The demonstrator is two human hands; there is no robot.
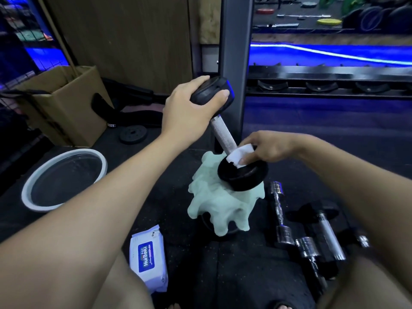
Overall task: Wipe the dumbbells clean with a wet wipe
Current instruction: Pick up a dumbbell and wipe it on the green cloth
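Observation:
A black dumbbell point(223, 134) with a knurled silver handle stands tilted, its lower head point(243, 177) resting on a pale green cloth point(214, 204). My left hand point(189, 110) grips the upper head from above. My right hand point(272, 148) pinches a folded white wet wipe point(239, 156) and presses it on the inner face of the lower head, beside the handle. The wet wipe pack point(149, 257), white with a blue label, lies on the mat near my left knee.
Several chrome dumbbells and bars point(312, 233) lie on the black mat at the right. A round white-rimmed basin point(64, 179) sits at the left, a cardboard box point(66, 108) behind it. A grey steel post point(234, 63) rises just behind the dumbbell, with a rack point(323, 83) to its right.

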